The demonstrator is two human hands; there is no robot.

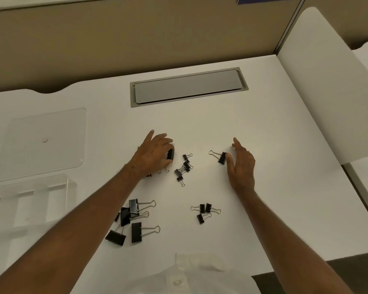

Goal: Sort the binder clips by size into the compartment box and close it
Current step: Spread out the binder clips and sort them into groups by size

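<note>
Black binder clips lie in groups on the white desk (263,128). Several large clips (134,221) sit near my left forearm. Three medium clips (204,211) lie lower centre, and several small clips (184,168) lie in a loose heap between my hands. My left hand (152,154) pinches a medium clip (170,154) by the heap. The thumb of my right hand (241,164) touches another medium clip (221,157); its fingers are straight. The clear compartment box (28,200) stands open at the left, its clear lid (43,143) lying flat behind it.
A grey cable-tray cover (187,87) is set into the desk at the back. A white side panel (325,85) rises along the right edge. A beige partition wall closes the far side. My white shirt shows at the bottom.
</note>
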